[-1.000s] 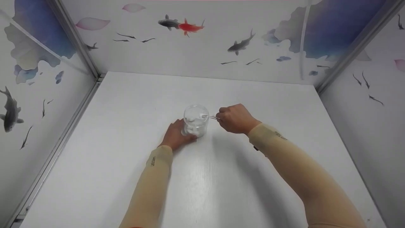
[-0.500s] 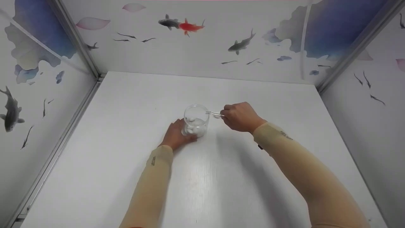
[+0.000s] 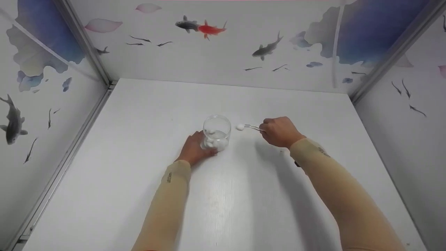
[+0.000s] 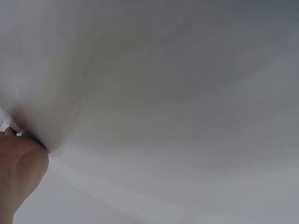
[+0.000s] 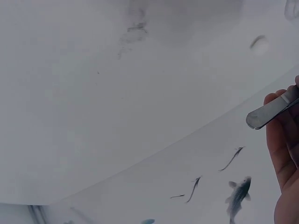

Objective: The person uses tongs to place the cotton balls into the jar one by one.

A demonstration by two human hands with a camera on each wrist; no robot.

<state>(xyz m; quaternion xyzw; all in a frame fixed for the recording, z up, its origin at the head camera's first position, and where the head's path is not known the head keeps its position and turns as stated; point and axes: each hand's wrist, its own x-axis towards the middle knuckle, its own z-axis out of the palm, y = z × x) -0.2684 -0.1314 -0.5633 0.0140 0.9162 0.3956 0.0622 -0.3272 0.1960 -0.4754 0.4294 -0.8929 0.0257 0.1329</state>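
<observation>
A clear jar (image 3: pixel 226 134) with several white cotton balls (image 3: pixel 213 143) in its lower part stands on the white table. My left hand (image 3: pixel 195 147) holds it from the left, thumb at the front and fingers around the side. My right hand (image 3: pixel 281 131) grips metal tweezers (image 3: pixel 254 127), to the right of the jar. A single cotton ball (image 3: pixel 240 127) is at the tweezer tips, apart from the jar. In the right wrist view, the blunt end of the tweezers (image 5: pixel 267 114) sticks out of the hand. Only part of the left hand (image 4: pixel 21 170) shows in its wrist view.
The white tabletop (image 3: pixel 156 104) is enclosed by panels printed with fish and petals, such as the back wall (image 3: pixel 223 62). Metal frame posts (image 3: pixel 85 45) stand at the corners. A tiny speck (image 3: pixel 281 151) lies near the right wrist.
My right hand has moved right, drawing the tweezers out from over the jar's mouth. A cotton ball now shows at their tips. The left hand and jar have stayed put.
</observation>
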